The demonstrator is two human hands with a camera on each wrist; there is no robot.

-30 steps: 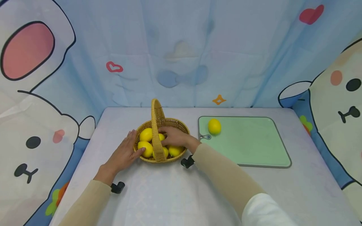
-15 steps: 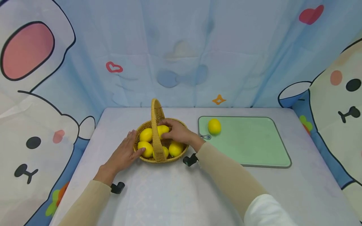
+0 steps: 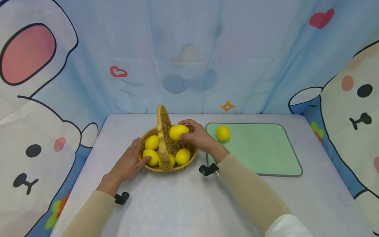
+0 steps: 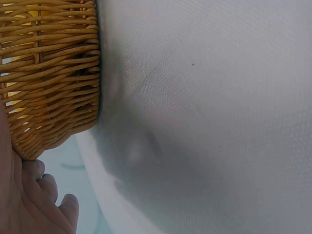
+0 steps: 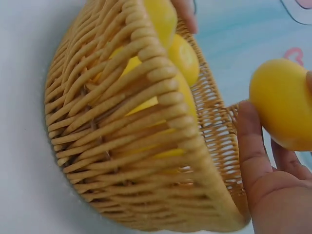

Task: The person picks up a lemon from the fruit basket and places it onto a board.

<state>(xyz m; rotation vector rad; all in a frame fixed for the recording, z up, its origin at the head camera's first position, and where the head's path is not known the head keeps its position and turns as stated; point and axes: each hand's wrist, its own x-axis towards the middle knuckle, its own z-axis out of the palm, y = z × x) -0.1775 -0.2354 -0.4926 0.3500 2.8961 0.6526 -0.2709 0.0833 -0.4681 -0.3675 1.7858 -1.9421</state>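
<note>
My right hand [image 3: 200, 135] pinches a yellow lemon [image 3: 178, 132] between thumb and fingers, over the right part of the wicker basket [image 3: 177, 144]. In the right wrist view the held lemon [image 5: 282, 103] is beside the basket's rim, above its weave. Several more lemons, such as one at the right [image 3: 183, 156], lie inside the basket. My left hand [image 3: 127, 164] rests against the basket's left side with straight fingers, its thumb lying over the rim near a lemon [image 3: 151, 157]. In the left wrist view those fingers [image 4: 46, 190] extend past the woven wall [image 4: 53, 68].
A pale green cutting board [image 3: 257, 151] with a grey edge lies to the right of the basket, one lemon [image 3: 223, 134] near its upper left corner. The basket's tall arched handle [image 3: 162, 128] rises over its middle. A printed blue curtain [image 3: 189, 59] hangs behind the white table [image 3: 177, 204].
My right hand has gripped a lemon inside the basket, lifted it from among the others and drawn it right, past the handle. My left hand stays at the basket's side.
</note>
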